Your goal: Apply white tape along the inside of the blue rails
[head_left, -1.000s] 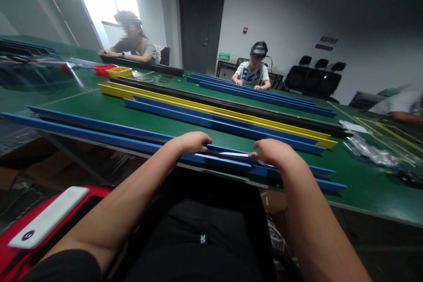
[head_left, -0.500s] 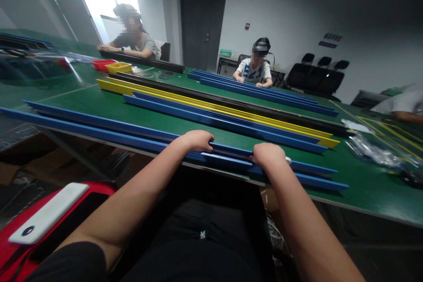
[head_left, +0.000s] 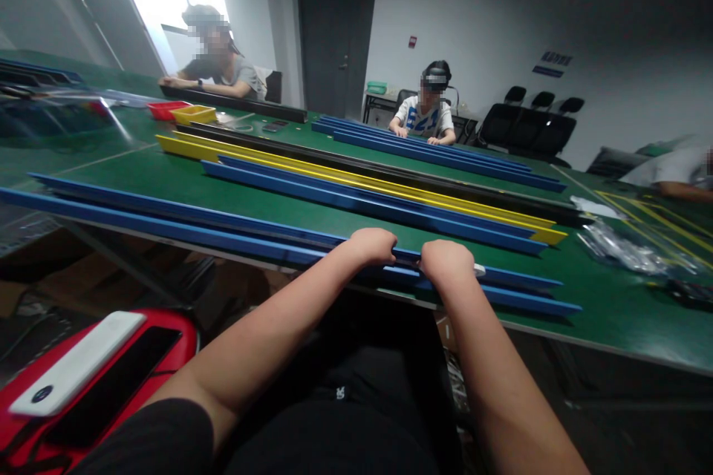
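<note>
A long blue channel-shaped rail lies along the near edge of the green table. Over its right half, my left hand is closed with curled fingers on the rail's upper edge; the fingertips are mostly hidden. Close to its right, my right hand is also closed, low over the same rail. A small white object pokes out from the right side of that hand, its kind not clear. Only a narrow gap separates the two hands.
Beyond lie another blue rail, a yellow rail and black rails. Two people sit across the table; a third is at the right edge. Plastic bags lie right. A red stool holds a white phone.
My left hand has slid right along the blue rail, closer to my right hand. The right hand keeps its place on the rail. The view has shifted slightly.
</note>
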Motion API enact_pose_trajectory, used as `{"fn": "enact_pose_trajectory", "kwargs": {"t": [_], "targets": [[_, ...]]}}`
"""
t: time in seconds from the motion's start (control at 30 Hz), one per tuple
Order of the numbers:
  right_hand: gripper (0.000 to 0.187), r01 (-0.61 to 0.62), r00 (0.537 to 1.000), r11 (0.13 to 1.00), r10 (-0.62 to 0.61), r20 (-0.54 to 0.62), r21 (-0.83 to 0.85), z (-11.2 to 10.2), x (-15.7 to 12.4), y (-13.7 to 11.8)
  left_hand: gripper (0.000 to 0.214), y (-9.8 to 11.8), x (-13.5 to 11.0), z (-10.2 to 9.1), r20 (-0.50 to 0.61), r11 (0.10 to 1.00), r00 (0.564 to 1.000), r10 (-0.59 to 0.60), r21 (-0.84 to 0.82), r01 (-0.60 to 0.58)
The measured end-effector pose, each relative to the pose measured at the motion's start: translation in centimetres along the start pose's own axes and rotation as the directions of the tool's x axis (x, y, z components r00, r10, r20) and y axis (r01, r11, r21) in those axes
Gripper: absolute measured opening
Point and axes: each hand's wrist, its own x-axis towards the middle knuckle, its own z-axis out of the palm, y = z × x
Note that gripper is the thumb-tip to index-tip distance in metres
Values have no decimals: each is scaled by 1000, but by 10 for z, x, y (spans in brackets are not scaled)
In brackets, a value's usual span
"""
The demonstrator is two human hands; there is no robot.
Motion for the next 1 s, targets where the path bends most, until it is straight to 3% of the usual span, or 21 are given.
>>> {"fn": "enact_pose_trajectory", "kwargs": {"t": [0.17, 0.8, 1.0], "targets": [[30, -2, 1000, 1000, 2, -19, 3, 0, -2, 0, 28, 11, 5, 0, -3, 999, 999, 42, -24, -42], [34, -13, 1000, 1000, 13, 2, 1, 2, -6, 3, 20, 4, 6, 8, -90, 990, 988, 126, -54, -132], [41, 155, 986, 987, -157, 60, 38, -4, -7, 26, 19, 5, 0, 5, -133, 978, 970, 206, -12, -209]]}}
